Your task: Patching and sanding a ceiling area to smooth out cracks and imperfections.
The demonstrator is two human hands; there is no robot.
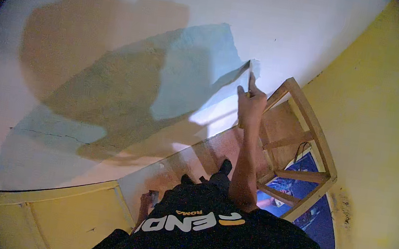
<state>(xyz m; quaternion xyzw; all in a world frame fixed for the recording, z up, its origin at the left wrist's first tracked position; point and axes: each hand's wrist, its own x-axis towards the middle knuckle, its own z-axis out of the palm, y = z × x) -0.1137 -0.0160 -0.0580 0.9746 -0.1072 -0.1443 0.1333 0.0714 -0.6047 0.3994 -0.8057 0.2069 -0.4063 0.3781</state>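
My right hand (252, 106) is raised against the white wall (297, 31), closed around a scraper (250, 78). Its index finger lies along the thin blade, whose tip touches the wall at the right edge of a bare blue-green patch (185, 82). A bit of the scraper's handle shows below the palm. Low beside my dark shirt, my left hand (145, 203) is closed around a small dark thing, too unclear to name. Shadows of my head and arm fall across the patch.
A wooden frame with crossbars (326, 141) stands close to my right forearm. Beyond it is a yellow wall (381, 123). Yellow panels (62, 212) lie at lower left, below a crack in the white wall. Blue surface (317, 225) shows through the frame.
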